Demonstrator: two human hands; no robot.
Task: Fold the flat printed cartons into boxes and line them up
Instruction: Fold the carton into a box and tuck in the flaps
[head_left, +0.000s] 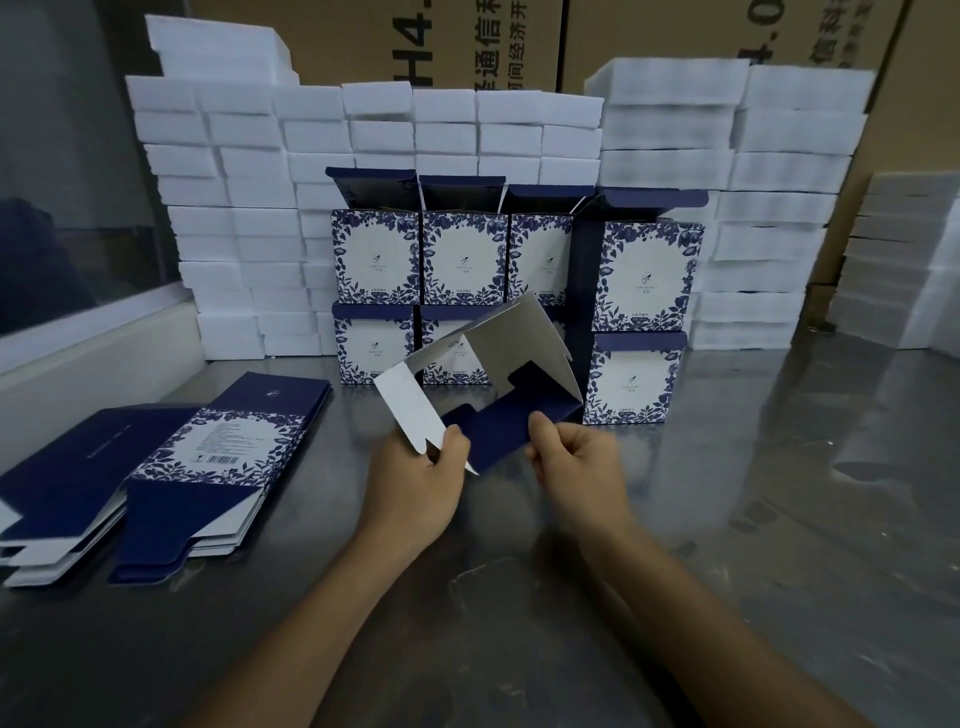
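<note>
Both hands hold a partly opened carton (511, 364) above the steel table, its white inside facing me and its navy flaps spread. My left hand (431, 478) grips the white flap at the carton's lower left. My right hand (576, 462) pinches the navy flap at its lower right. Behind it stand several folded blue-and-white floral boxes (647, 275) in two stacked rows, lids raised. A pile of flat printed cartons (171, 473) lies on the table to the left.
White foam blocks (244, 208) are stacked in walls behind and on both sides of the boxes, with more at the far right (904, 260). Brown shipping cartons (467, 41) stand behind them. The steel table (753, 519) reaches to the right.
</note>
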